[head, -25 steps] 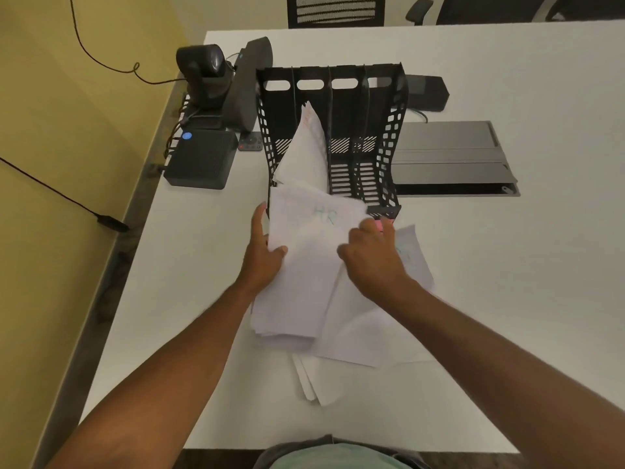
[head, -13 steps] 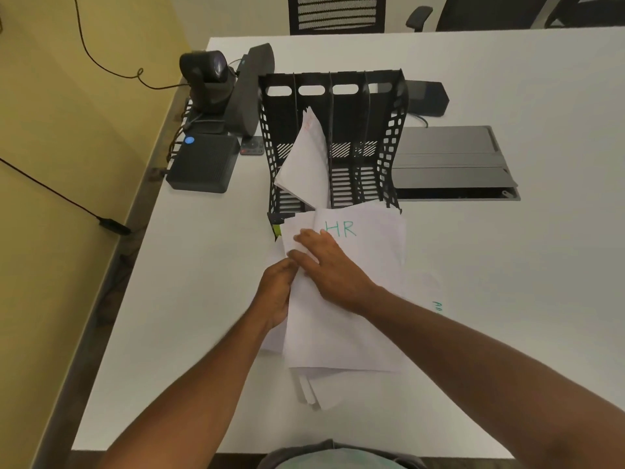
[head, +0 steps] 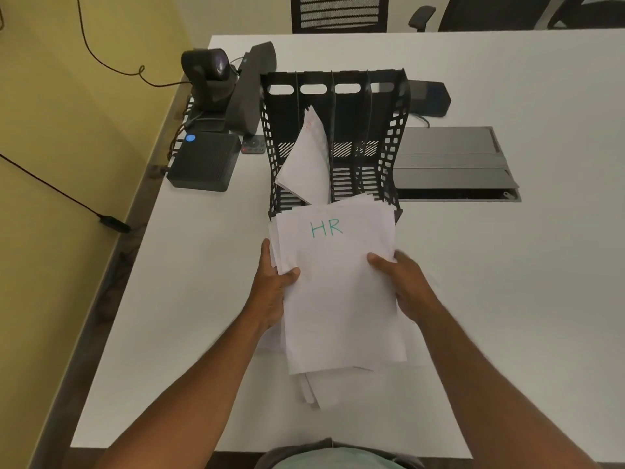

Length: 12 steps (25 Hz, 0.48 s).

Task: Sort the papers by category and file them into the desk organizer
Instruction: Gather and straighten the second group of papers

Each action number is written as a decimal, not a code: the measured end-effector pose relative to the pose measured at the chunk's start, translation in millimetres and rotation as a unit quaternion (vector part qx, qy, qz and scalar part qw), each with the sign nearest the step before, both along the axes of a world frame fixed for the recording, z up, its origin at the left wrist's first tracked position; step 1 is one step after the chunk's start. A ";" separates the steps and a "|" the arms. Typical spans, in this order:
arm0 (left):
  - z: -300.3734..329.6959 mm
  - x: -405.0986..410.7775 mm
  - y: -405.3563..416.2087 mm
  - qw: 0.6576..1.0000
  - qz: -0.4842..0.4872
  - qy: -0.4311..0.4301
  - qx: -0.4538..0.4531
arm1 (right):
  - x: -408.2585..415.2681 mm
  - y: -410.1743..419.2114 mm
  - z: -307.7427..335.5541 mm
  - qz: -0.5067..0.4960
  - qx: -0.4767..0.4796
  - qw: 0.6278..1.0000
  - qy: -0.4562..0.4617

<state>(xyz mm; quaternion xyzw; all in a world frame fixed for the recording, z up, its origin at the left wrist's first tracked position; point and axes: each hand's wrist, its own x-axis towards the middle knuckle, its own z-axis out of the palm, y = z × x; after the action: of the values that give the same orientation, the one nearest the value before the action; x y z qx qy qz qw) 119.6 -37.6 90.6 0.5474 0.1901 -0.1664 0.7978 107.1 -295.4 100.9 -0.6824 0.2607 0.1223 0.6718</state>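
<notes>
**Both hands grip the HR stack in front of the organizer**

The left hand (head: pixel 274 286) clasps the left edge of the paper stack (head: pixel 341 292), thumb on top; the right hand (head: pixel 402 282) clasps the right edge likewise. The top sheet reads "HR" in green. The stack's far edge overlaps the front of the black desk organizer (head: pixel 389 157), where other sheets (head: pixel 304 160) lean in a left compartment. More loose papers (head: pixel 314 387) lie beneath on the white surface (head: pixel 507 282).
</notes>
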 end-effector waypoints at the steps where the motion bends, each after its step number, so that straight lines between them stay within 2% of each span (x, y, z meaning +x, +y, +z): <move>1: 1.2 0.1 0.0 1.000 -0.008 -0.008 -0.009 | -5.0 -7.0 -3.2 0.023 0.039 0.999 0.027; 3: 6.5 -0.1 -2.2 0.999 -0.023 -0.030 0.009 | -12.7 -10.7 -5.2 0.026 -0.027 0.999 -0.006; 6: 22.0 -4.0 -9.1 0.989 -0.014 -0.084 0.118 | -16.6 1.4 4.1 -0.027 -0.133 0.986 -0.098; 8: 30.3 -7.7 -15.5 0.972 0.014 -0.139 0.192 | -16.3 12.4 11.0 -0.066 -0.138 0.979 -0.138; 12: 37.8 -17.5 -27.0 0.958 0.086 -0.187 0.201 | -17.1 25.1 17.7 -0.085 -0.104 0.973 -0.187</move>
<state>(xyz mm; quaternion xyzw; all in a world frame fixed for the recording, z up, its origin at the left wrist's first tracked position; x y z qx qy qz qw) 102.1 -64.6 128.4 0.6993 0.1133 0.0501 0.7040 90.0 -270.2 118.6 -0.7342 0.1988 -0.0932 0.6424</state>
